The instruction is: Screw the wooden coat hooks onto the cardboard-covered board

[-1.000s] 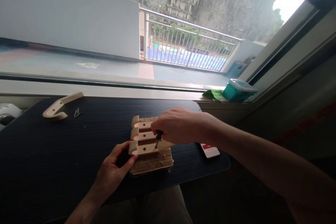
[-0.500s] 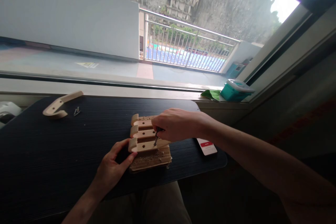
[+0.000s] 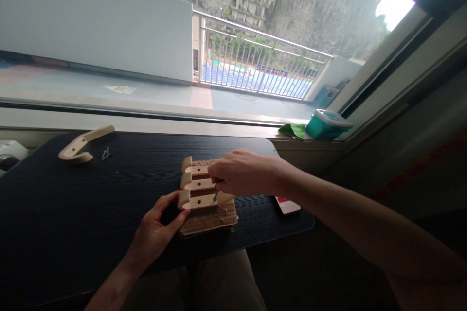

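Note:
My left hand (image 3: 151,231) grips the left end of the nearest wooden hook (image 3: 206,201), thumb at its near side and fingers at its far side. Two similar hooks, a middle one (image 3: 202,185) and a far one (image 3: 199,170), lie parallel beyond it, all on a rough cardboard-like block (image 3: 209,223). Dark holes show in their flat faces. Above their right part, my right hand (image 3: 242,171) is closed on a thin metal tool (image 3: 215,195) whose lower end meets the nearest hook at a hole. Its upper part is hidden in my fingers, so its kind is unclear.
A loose wooden hook (image 3: 82,148) and several screws (image 3: 106,153) lie at the back left of the dark table (image 3: 142,180). A phone (image 3: 290,206) rests under my right forearm. On the sill are a green cloth (image 3: 293,130) and a teal box (image 3: 326,126).
My right hand has turned slightly and shifted a little left around the metal tool, whose tip stays at the same hole. My left hand keeps its grip on the hook.

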Demonstrator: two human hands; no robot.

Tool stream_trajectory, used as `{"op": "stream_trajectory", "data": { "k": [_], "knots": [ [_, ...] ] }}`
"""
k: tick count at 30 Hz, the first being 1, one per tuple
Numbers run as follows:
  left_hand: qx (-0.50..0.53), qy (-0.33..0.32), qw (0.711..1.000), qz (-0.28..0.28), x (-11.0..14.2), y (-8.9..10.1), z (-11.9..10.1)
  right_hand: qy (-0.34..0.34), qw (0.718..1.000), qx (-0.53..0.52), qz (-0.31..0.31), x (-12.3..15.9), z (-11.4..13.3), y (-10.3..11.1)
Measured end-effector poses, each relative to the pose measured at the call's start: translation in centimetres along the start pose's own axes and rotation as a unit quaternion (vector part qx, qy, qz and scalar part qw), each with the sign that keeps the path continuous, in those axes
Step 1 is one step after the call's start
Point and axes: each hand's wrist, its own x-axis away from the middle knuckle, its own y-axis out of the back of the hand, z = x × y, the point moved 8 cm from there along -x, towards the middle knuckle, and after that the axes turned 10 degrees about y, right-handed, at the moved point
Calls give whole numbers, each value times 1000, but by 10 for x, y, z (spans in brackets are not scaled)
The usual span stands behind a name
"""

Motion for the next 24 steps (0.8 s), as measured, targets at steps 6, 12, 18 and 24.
{"op": "stream_trajectory", "data": {
  "k": [6,12,18,24],
  "knots": [
    [-2,6,1000,4,0,-1,2,-42,999,4,14,2,-4,1],
    [3,10,1000,5,0,-2,4,-30,999,8,18,4,0,8],
    [10,16,1000,4,0,-1,3,-9,1000,4,13,-1,2,5],
    [22,15,1000,10,1,-2,1,-39,999,9,4,-2,-2,2]
  ]
}}
